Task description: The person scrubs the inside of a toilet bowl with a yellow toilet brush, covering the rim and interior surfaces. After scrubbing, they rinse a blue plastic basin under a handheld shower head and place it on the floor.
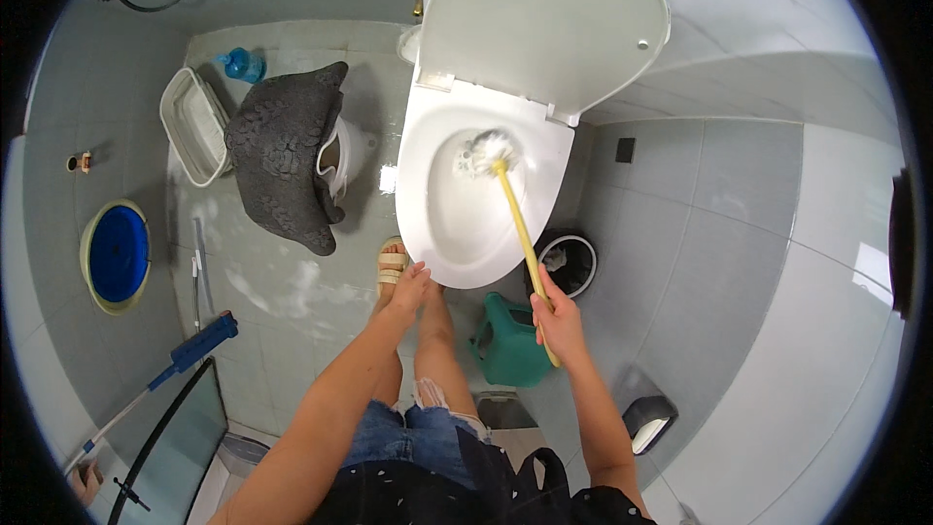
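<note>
My right hand (559, 317) grips the yellow handle of a toilet brush (519, 219). The white bristle head (494, 149) rests in the back part of the toilet bowl, with foam or bubbles around it. The white toilet (413, 168) has its lid (547, 29) raised. Beside the toilet's front edge is my left hand (412, 287), with nothing visible in its loosely bent fingers; whether it touches the rim I cannot tell.
A black waste bin (592, 273) and a green plastic stool (514, 354) stand right of the toilet. To the left are a dark grey mat (280, 153) draped over a white bucket (356, 153), a white basin (175, 117) and a blue bottle (244, 65). The floor (291, 321) looks wet.
</note>
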Demonstrator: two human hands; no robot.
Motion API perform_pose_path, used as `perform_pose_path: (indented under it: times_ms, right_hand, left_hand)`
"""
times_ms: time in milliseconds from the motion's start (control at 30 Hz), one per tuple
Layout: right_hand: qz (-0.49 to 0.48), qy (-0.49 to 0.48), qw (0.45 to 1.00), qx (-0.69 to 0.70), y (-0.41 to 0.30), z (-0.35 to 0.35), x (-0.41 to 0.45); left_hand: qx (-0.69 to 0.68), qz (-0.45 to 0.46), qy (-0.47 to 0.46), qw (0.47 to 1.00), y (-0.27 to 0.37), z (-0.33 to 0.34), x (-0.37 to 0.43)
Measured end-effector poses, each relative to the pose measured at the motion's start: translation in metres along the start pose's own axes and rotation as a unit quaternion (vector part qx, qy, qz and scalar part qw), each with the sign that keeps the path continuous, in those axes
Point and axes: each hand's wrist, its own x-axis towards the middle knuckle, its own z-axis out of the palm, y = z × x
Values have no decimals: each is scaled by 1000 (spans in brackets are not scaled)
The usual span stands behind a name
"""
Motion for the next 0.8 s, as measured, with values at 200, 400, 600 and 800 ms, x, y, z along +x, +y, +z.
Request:
perform_pose_path:
  times_ms: [200, 400, 600, 800]
  right_hand:
    - [-65, 123, 976, 166, -4, 35, 63]
    - [-64, 177, 969, 162, -12, 153, 124]
    - [-59, 91, 985, 135, -32, 165, 112]
    - [-49, 44, 997, -26, -51, 164, 80]
  left_hand:
    - [13, 53, 10, 998, -6, -40, -11]
    - [-14, 50, -4, 999, -45, -69, -21]
    - [30, 50, -8, 998, -28, -50, -58]
    - [-11, 61, -20, 998, -22, -59, -65]
